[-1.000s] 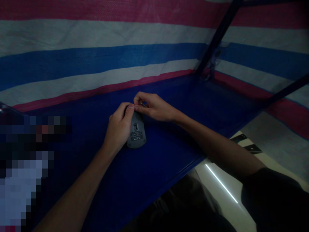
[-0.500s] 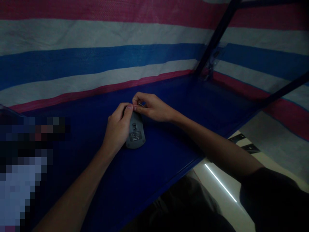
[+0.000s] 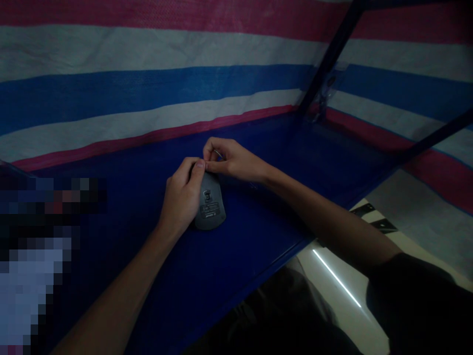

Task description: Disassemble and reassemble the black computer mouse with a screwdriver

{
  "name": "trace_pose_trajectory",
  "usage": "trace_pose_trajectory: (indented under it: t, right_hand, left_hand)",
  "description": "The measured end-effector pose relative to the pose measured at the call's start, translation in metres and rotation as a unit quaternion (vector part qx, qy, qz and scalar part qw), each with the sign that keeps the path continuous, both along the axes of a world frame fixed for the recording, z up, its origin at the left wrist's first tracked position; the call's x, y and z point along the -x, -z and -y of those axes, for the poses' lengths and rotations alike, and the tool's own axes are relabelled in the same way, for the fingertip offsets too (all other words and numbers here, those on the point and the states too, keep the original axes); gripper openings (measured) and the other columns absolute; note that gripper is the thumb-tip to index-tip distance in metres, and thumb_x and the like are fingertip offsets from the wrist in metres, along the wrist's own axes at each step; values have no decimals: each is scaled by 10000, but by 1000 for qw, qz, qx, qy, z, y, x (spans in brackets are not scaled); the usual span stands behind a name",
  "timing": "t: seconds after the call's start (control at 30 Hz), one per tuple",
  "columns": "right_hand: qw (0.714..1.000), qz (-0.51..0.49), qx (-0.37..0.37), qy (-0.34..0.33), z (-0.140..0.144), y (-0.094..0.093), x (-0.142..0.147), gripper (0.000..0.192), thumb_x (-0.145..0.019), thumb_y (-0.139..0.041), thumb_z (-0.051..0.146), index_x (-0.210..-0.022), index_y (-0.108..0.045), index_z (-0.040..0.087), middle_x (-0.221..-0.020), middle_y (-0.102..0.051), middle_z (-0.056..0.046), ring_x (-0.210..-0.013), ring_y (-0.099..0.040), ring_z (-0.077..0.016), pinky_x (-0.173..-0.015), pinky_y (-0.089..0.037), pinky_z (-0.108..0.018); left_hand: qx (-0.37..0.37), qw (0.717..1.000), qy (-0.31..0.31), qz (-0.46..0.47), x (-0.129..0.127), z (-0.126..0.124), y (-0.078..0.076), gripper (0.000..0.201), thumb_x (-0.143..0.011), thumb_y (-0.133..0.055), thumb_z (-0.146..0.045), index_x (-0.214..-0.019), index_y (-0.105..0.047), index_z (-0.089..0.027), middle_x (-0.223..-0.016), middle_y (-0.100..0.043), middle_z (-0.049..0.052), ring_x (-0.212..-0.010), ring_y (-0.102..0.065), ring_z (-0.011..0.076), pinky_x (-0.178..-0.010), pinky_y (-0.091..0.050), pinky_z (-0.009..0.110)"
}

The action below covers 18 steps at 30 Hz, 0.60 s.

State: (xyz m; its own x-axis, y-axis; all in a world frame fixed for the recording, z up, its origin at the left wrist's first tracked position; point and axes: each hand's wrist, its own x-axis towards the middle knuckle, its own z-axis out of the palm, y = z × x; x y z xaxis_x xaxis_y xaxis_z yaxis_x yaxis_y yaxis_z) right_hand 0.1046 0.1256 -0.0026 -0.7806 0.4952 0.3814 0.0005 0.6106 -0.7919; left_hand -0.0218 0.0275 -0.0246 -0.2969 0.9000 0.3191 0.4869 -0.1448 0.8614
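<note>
A dark grey computer mouse point(image 3: 214, 197) is held with its underside facing me, so its sensor opening and printed label show. My left hand point(image 3: 184, 195) is closed around its left side, the thumb lying along the upper end. At that same end, my right hand point(image 3: 231, 160) has thumb and forefinger pinched together, meeting the left thumb tip. Between the curled right fingers a thin, light, curved bit shows; it is too small to name. The mouse's upper end is hidden by the fingers.
Beneath the hands lies a dark blue surface point(image 3: 221, 276). Striped red, white and blue sheeting point(image 3: 148, 93) hangs behind and to the right. A dark post point(image 3: 332, 54) stands at the back corner. Part of the left side is pixelated.
The mouse has turned slightly, its lower end shifting a little to the right. Both hands keep nearly the same hold, with the right wrist slightly higher.
</note>
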Motion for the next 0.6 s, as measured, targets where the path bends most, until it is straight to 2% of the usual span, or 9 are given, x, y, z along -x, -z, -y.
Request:
trace_pose_trajectory:
  t: [0.13, 0.2, 0.27, 0.33, 0.43, 0.53, 0.6]
  right_hand:
    - [990, 12, 137, -32, -2, 0, -1, 245, -781, -654, 289, -748, -447, 161, -525, -398, 96, -442, -324, -42, -428, -246, -173]
    - [986, 15, 158, -44, -2, 1, 0, 271, -782, -659, 321, -765, -438, 167, -514, -398, 102, -418, -319, -38, -408, -240, -169]
    - [987, 12, 151, -48, 0, 2, 0, 219, -821, -614, 308, -827, -450, 163, -519, -406, 99, -431, -358, -49, -425, -278, -171]
    - [992, 17, 120, -34, 3, 2, -1, 142, -891, -497, 265, -968, -477, 147, -537, -434, 85, -475, -427, -74, -479, -346, -189]
    - [998, 62, 9, 13, 9, -1, -4, 348, -974, -315, 278, -1261, -437, 125, -686, -578, 19, -611, -537, -117, -636, -433, -259]
    - [984, 133, -116, 36, 15, -2, -5, 565, -998, -222, 456, -1446, -313, 124, -987, -667, -82, -734, -581, -155, -767, -438, -326]
    - [975, 161, -151, 37, 18, -2, -5, 659, -988, -164, 526, -1505, -214, 120, -1016, -684, -107, -704, -582, -161, -764, -438, -335]
  left_hand:
    - [10, 1000, 6, 25, 0, -1, 0, 253, -882, -489, -423, -870, -635, -216, -731, -595, -19, -701, -519, 153, -638, -365, 269]
    - [14, 996, 19, 82, 0, -2, 0, 252, -863, -519, -436, -840, -629, -210, -744, -595, -15, -705, -528, 148, -633, -381, 263]
    - [27, 987, 36, 154, 0, -3, 0, 265, -844, -543, -456, -804, -609, -203, -731, -580, -10, -687, -529, 144, -605, -390, 256]
    - [57, 975, 41, 212, 0, -3, -1, 268, -825, -564, -460, -767, -584, -199, -678, -545, -13, -632, -514, 139, -555, -380, 253]
    - [82, 967, 29, 240, -1, -3, -3, 239, -809, -580, -426, -740, -563, -198, -630, -509, -23, -591, -491, 134, -523, -360, 249]
    - [53, 982, 20, 179, 0, -3, -2, 237, -828, -557, -424, -772, -593, -196, -667, -549, -18, -659, -507, 142, -579, -372, 251]
    - [35, 993, 15, 115, 0, -2, -1, 263, -844, -540, -444, -786, -612, -198, -688, -574, -17, -684, -508, 144, -610, -370, 256]
